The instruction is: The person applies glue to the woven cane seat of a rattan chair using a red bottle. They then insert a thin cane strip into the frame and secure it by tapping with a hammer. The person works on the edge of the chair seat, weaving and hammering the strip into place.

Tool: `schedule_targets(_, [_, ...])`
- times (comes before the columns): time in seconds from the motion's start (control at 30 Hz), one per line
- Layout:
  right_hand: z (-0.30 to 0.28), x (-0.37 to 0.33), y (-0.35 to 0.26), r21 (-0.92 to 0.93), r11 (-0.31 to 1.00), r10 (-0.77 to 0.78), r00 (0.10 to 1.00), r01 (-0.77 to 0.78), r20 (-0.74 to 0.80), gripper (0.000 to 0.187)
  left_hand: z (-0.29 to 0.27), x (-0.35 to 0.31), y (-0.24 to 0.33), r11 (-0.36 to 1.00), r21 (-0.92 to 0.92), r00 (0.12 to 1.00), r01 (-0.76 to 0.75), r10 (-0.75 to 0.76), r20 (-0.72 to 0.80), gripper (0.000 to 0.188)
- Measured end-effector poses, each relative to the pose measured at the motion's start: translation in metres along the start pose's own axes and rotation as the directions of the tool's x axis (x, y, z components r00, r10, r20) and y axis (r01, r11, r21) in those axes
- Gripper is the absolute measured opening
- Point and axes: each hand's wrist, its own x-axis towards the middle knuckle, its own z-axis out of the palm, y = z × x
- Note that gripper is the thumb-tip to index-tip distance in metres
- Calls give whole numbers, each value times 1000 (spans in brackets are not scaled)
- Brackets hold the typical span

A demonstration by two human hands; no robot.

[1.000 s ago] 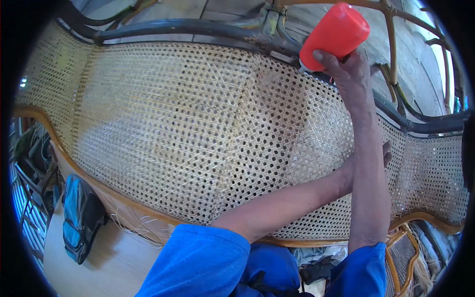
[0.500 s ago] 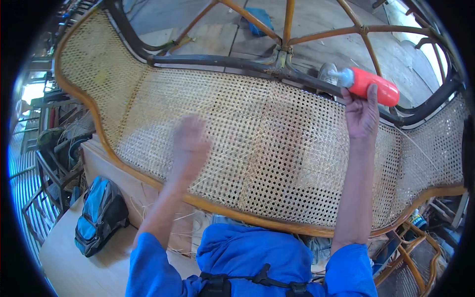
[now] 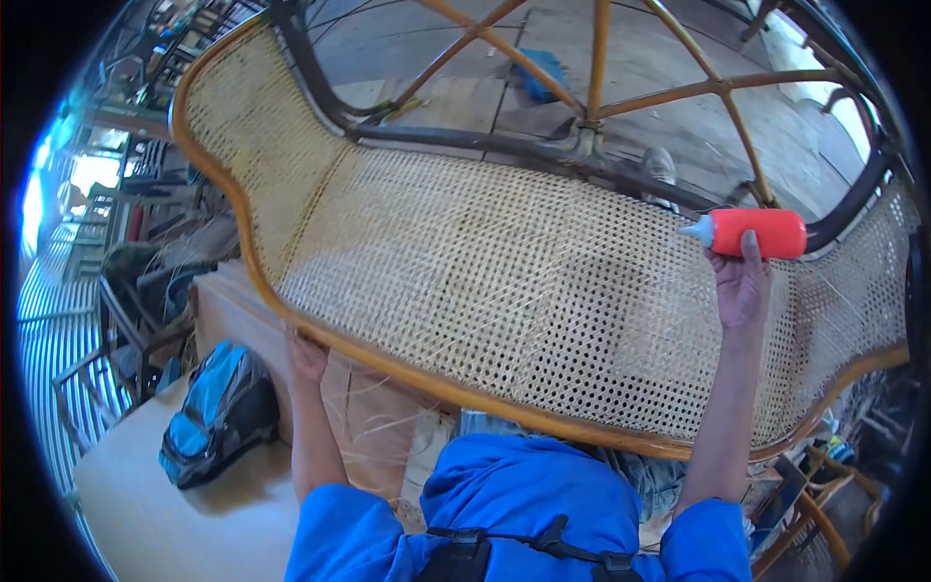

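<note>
Squeeze bottle [image 3: 766, 233], red with a pale conical nozzle pointing left, held at the far right side of a long woven cane panel [image 3: 465, 262], near the dark rail [image 3: 465, 142] along the panel's far edge. The right hand [image 3: 744, 291] is clamped on it, thumb across the near side; the bottle lies roughly level.

The cane is pale, in an open lattice with small dark holes, browner toward its middle right. A glossy brown rim [image 3: 417, 380] borders the near side. The left hand [image 3: 307, 359] is at that rim, toward its left end; whether its fingers close on it, I cannot tell.

Beyond the rail, rattan poles [image 3: 598, 58] cross above a grey floor [image 3: 427, 112] with dark seams, where a shoe [image 3: 659, 167] and a crumpled blue item [image 3: 543, 73] show. At lower left a turquoise and black backpack [image 3: 218, 412] rests on a pale board [image 3: 126, 485], with a corrugated wall [image 3: 48, 359] further out.

At the right, near a rattan frame [image 3: 824, 529], a small container [image 3: 839, 449] has yellow and blue markings, too small to read.
</note>
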Motion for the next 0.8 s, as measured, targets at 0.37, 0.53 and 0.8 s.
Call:
schedule_targets(0.37, [53, 45, 42, -241, 968, -96, 989, 67, -108, 39, 1, -13, -11, 991, 129, 999, -44, 46, -16, 55])
schedule_targets(0.53, [97, 85, 64, -491, 868, -166, 974, 71, -154, 39, 22, -42, -4, 988, 60, 984, 139, -145, 102, 60])
schedule_targets(0.8, [91, 112, 80, -682, 731, -72, 995, 9, -63, 39, 18, 26, 56, 992, 123, 993, 12, -26, 116, 61])
